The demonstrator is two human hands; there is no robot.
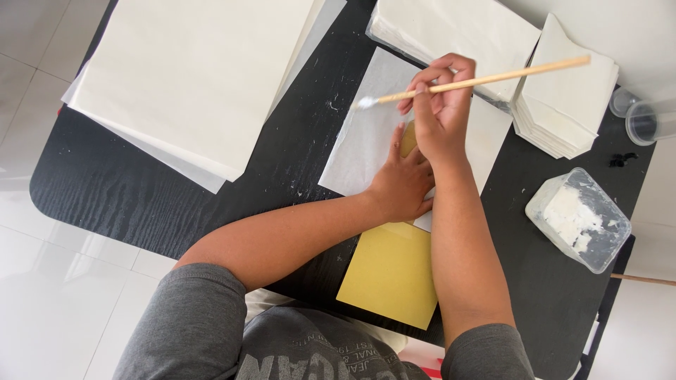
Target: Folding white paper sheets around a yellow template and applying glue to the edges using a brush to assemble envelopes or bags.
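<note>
Fingers of the right hand are pinching a thin wooden brush, white-tipped, while the left hand is pressing flat, its grip wide, on translucent paper.

My right hand grips a smooth, pale wooden stick; my left hand presses thin, matt translucent paper. Under that paper lies matt yellow card on the black, grainy wooden table. Right of the card sits a clear glossy plastic tub.

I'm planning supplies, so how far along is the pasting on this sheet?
Done: nothing finished that I can tell. In hand: the left hand presses the thin white sheet over a yellow card, while the right hand holds a paste-tipped brush above it. Left: stacks of folded sheets beside the paste tub.
</note>
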